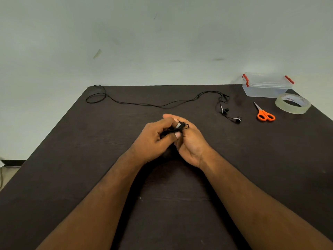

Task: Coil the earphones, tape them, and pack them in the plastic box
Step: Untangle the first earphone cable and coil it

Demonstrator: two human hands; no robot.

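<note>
Desk point(75, 141): dark, wood-grained, filling the lower two thirds of the frame; its far edge runs across the middle.
Wall point(162, 33): pale grey-green, bare, with a few scuff marks, behind the desk.
Floor point(7, 174): a light strip at the left edge, with a dark skirting line above it.
Left hand point(155, 141): centre of frame, above the desk, fingers curled, thumb pressed on a black coil point(177, 129), gripping it.
Right hand point(191, 143): touching the left, palm turned inward, fingers curled round the same coil from the right, gripping it.
Forearms: both bare, coming in from the lower corners and meeting at the centre.
Coil: small bundle of black cord with a pale bit showing, pinched between the two hands.
Earphones point(180, 102): a second black set lying loose on the far desk, looped at upper left, buds at centre right.
Box point(266, 87): clear plastic, red clips, lid on, far right corner.
Scissors point(264, 114): orange handles, just below the box.
Tape point(292, 104): clear roll, right of the scissors.
</note>
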